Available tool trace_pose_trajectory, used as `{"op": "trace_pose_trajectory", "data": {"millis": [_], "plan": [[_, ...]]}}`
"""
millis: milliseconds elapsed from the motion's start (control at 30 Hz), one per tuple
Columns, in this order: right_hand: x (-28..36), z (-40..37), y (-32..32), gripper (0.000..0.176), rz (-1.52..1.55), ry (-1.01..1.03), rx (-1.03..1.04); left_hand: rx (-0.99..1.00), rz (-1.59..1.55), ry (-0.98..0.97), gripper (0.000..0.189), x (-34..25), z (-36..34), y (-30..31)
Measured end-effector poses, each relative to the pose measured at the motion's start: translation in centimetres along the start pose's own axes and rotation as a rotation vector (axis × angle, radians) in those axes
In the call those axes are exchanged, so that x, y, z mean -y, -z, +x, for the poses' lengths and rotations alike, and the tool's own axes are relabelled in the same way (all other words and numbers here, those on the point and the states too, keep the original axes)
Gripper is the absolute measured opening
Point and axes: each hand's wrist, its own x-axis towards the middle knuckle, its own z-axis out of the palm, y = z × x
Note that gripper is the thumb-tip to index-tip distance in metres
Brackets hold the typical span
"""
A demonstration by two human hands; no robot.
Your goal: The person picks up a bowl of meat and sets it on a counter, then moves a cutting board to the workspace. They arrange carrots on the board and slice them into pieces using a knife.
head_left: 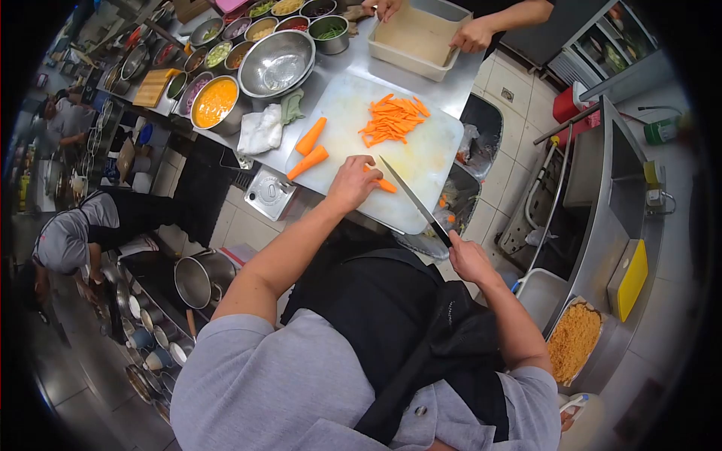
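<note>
My left hand (353,182) is closed on a piece of carrot (385,185) that lies on the white cutting board (338,113). In my right hand (470,258) is the handle of a long kitchen knife (416,197). Its blade points up and to the left across the board, with the tip just right of the carrot piece. Two peeled carrots (309,161) rest on the board's left side, beyond my left hand. A pile of carrot sticks (392,119) sits toward the far right of the board.
Another person's hands (472,34) hold a rectangular white tub (410,64) at the far edge. Left of the board are a steel bowl (277,63), a pot of orange liquid (214,103) and a white cloth (261,129). Waste bins (481,131) stand below the board's right edge.
</note>
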Motion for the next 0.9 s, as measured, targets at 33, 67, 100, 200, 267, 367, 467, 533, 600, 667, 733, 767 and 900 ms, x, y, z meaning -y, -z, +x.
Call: {"op": "trace_pose_trajectory", "data": {"millis": [33, 67, 100, 200, 267, 367, 467, 533, 600, 667, 733, 767, 900], "plan": [[0.4, 0.0, 0.0, 0.019, -0.005, 0.007, 0.0, -0.006, 0.003, 0.005, 0.023, 0.0, -0.5, -0.1], [0.8, -0.1, 0.1, 0.019, -0.003, -0.001, 0.001, -0.022, -0.028, -0.019, 0.023, -0.4, -1.0, -0.3], [1.2, -0.2, 0.2, 0.018, -0.003, -0.012, 0.001, -0.038, -0.062, -0.045, 0.024, -0.7, -1.4, -0.6], [2.1, -0.6, -0.6, 0.018, -0.009, -0.028, 0.003, -0.094, -0.086, -0.082, 0.025, -0.6, -2.0, -1.0], [3.3, -1.1, -0.7, 0.018, -0.036, -0.064, -0.004, -0.106, -0.116, -0.101, 0.024, -0.6, -2.3, -1.0], [4.9, -1.3, -1.1, 0.017, -0.103, -0.117, -0.015, -0.116, -0.045, -0.1, 0.023, -1.1, -2.5, -0.8], [5.7, -1.2, -0.8, 0.017, -0.175, -0.132, -0.023, -0.169, 0.037, -0.102, 0.021, -1.8, -2.8, -0.9], [6.9, -1.6, 0.9, 0.017, -0.228, -0.122, -0.009, -0.169, 0.082, -0.039, 0.019, -2.3, -2.8, -0.3], [7.6, -1.8, 2.3, 0.017, -0.227, -0.12, 0.012, -0.169, 0.044, -0.033, 0.02, -1.9, -2.8, -1.0], [7.4, -1.8, 2.8, 0.017, -0.231, -0.114, 0.036, -0.171, 0.005, -0.022, 0.021, -1.9, -2.8, -1.4], [6.6, -1.8, 2.9, 0.018, -0.218, -0.084, 0.04, -0.201, -0.029, 0.009, 0.02, -1.9, -2.7, -1.5], [6.2, -1.7, 2.9, 0.018, -0.221, -0.073, 0.048, -0.203, -0.025, 0.021, 0.02, -2.0, -2.8, -1.6], [4.1, -1.0, 2.8, 0.018, -0.157, -0.056, 0.026, -0.299, -0.126, 0.126, 0.043, -2.2, -3.4, -1.6]]}}
